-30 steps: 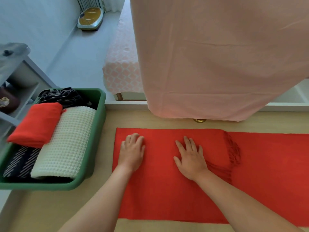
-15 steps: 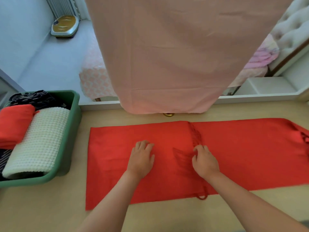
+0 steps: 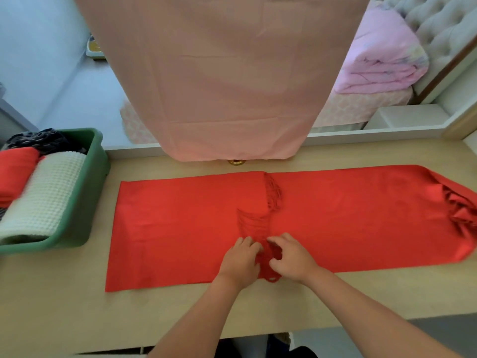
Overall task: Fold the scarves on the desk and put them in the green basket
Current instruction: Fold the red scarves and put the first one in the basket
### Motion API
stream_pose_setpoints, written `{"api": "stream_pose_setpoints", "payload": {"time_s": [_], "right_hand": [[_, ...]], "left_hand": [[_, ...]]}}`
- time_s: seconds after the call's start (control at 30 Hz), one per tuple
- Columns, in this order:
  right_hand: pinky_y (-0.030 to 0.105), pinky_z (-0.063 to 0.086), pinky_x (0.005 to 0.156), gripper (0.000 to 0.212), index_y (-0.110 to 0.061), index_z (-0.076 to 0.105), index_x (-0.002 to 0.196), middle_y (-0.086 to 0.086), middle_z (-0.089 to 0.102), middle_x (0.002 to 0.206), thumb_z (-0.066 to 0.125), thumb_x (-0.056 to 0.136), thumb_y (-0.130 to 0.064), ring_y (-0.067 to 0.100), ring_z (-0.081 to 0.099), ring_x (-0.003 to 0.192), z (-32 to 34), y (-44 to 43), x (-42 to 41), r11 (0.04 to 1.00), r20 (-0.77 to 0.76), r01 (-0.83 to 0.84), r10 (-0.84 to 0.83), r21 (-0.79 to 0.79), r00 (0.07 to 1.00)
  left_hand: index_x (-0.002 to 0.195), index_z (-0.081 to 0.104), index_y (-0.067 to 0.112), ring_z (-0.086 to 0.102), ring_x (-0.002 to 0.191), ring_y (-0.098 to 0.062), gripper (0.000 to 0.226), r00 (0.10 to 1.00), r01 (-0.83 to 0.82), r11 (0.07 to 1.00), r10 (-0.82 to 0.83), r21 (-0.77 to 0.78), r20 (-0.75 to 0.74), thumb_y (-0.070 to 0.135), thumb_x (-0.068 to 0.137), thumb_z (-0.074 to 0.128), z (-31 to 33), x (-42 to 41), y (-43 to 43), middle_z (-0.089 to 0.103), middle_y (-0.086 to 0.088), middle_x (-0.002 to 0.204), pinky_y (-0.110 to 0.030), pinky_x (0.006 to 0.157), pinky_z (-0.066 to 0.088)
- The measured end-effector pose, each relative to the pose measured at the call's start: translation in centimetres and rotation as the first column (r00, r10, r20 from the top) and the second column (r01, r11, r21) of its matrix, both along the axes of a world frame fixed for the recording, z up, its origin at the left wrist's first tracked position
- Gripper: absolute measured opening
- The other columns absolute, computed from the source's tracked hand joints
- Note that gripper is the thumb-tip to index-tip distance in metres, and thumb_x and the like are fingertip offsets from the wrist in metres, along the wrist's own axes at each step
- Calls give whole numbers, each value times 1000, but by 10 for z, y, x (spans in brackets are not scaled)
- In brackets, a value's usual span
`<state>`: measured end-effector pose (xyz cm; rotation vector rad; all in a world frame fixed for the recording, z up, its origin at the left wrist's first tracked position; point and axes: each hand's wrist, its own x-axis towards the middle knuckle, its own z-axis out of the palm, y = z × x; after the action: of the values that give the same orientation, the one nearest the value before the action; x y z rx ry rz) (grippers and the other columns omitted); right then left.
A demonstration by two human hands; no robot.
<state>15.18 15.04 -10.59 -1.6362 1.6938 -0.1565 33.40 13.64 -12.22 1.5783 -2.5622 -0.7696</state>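
Red scarf (image 3: 180, 223): where does it lie?

Spread lengthwise on the desk (image 3: 77, 306), its left end folded over so that the fringe (image 3: 271, 257) runs across the middle.

And the hands?

Close together at the near edge of the scarf, one on each side of the fringe. The right hand (image 3: 291, 259) has thumb and fingers curled in, pinching a bunch of tassels. The left hand (image 3: 240, 262) is curled too, its fingertips buried in the same bunch. It seems to pinch it as well, though the tips are hidden.

Does anything stick out?

A loop of tassels pokes past the scarf's near edge, between the two wrists.

How does that compare with half a second ago?

Then the left hand lay flat with fingers spread on the folded half, well apart from the right hand. Only the right hand was at the fringe, and further up it. A second ago both palms were flat on the cloth.

What is further out?

The green basket (image 3: 95, 182) stands at the left end of the desk, just beside the scarf. It holds a white waffle roll (image 3: 46, 197), a folded red piece (image 3: 15, 169) and a dark patterned one (image 3: 36, 140). A pink cloth (image 3: 227, 73) hangs down behind the desk, and pink bedding (image 3: 382, 60) is piled at the far right.
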Motion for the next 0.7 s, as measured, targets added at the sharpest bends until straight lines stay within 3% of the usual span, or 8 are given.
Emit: {"api": "stream_pose_setpoints", "payload": {"time_s": [0.07, 0.17, 0.3, 0.37, 0.43, 0.53, 0.63, 0.7], "right_hand": [[22, 37, 102, 86, -25, 42, 146, -4, 47, 125, 65, 67, -48, 14, 48, 122, 2, 3, -1, 999, 1, -48, 48, -5, 999], [32, 40, 102, 98, -32, 37, 147, -6, 46, 127, 70, 60, -63, 14, 47, 121, 2, 6, 8, 992, -125, -116, 109, -54, 986], [38, 43, 95, 48, -31, 53, 133, -3, 57, 123, 64, 86, -32, 20, 56, 118, -1, -1, 21, 964, -333, -222, 163, -149, 929], [35, 46, 92, 33, -29, 64, 119, -4, 65, 112, 60, 87, -19, 20, 61, 109, -1, -5, 22, 975, -237, -128, 83, -183, 968], [30, 48, 86, 26, -28, 71, 105, -8, 68, 94, 64, 85, -13, 15, 63, 93, 3, -7, 23, 981, 22, 76, -74, -178, 997], [10, 38, 72, 24, -26, 67, 103, -15, 57, 81, 64, 88, -8, 10, 57, 83, 19, -12, 22, 966, 270, 212, -167, -147, 948], [18, 39, 82, 34, -31, 60, 119, -13, 58, 95, 65, 87, -21, 11, 57, 96, 34, -12, 24, 985, 291, 138, -103, -102, 951], [30, 38, 96, 62, -36, 50, 131, -10, 58, 115, 70, 73, -41, 15, 53, 111, 37, -10, 27, 991, 89, -13, 25, -136, 996]], "left_hand": [[106, 66, 23, 55, 103, -22, 25, 987, -126, 991, 129, 40, -97, 16, 85, 54, 2, 0, 2, 61, 1, 108, -37, 87, 46], [97, 72, 21, 62, 95, -20, 22, 955, -226, 970, 238, 87, -175, 12, 83, 58, 5, 2, 6, 69, 1, 98, -33, 84, 46], [103, 66, 24, 56, 95, -19, 36, 972, -187, 973, 203, 133, -122, 34, 69, 65, 3, 8, 15, 61, 4, 99, -38, 86, 46], [110, 61, 24, 49, 99, -18, 50, 981, -175, 980, 182, 95, -69, 42, 65, 70, 2, 9, 19, 56, 5, 105, -38, 85, 45], [116, 57, 26, 46, 100, -17, 55, 985, -172, 985, 172, 31, 3, 43, 66, 74, 5, 8, 22, 53, 6, 109, -37, 81, 45], [112, 59, 28, 55, 101, -19, 34, 960, -268, 963, 265, -29, -88, 26, 78, 67, 11, 5, 22, 59, 7, 106, -36, 79, 47], [106, 65, 25, 61, 96, -16, 27, 851, -460, 888, 446, 17, -278, 13, 84, 57, 17, 5, 17, 67, 6, 103, -30, 77, 45], [104, 67, 24, 61, 92, -16, 23, 837, -464, 885, 450, 33, -313, 14, 86, 57, 23, 9, 12, 69, 6, 99, -28, 75, 41]]}}
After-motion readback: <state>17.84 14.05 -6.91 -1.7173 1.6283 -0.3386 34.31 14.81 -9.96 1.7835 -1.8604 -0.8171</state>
